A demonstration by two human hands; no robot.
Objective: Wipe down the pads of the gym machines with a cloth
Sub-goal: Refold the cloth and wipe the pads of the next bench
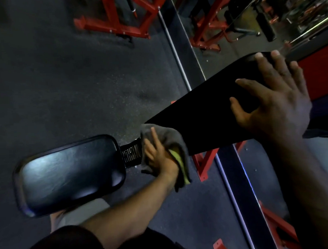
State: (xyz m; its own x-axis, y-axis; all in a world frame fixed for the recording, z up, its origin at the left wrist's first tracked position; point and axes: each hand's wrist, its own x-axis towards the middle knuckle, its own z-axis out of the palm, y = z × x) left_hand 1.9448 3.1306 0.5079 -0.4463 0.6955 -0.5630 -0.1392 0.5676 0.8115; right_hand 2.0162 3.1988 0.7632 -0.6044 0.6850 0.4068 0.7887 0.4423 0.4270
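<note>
Left hand (158,158) presses a grey cloth (171,142) (yellow inside) against the back pad (206,113); right hand (271,99) rests flat on it.

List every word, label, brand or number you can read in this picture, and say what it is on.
None can be read.
Seat pad: glossy black, no print visible.
Back pad: plain black, no print visible.
Cloth under the left hand: grey and yellow, no label showing.
Red frames: no legible marking; mirror reflections too blurred.

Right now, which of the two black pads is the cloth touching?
The long matte back pad: the left hand presses the grey cloth on its lower end. The glossy seat pad lies apart.
</note>
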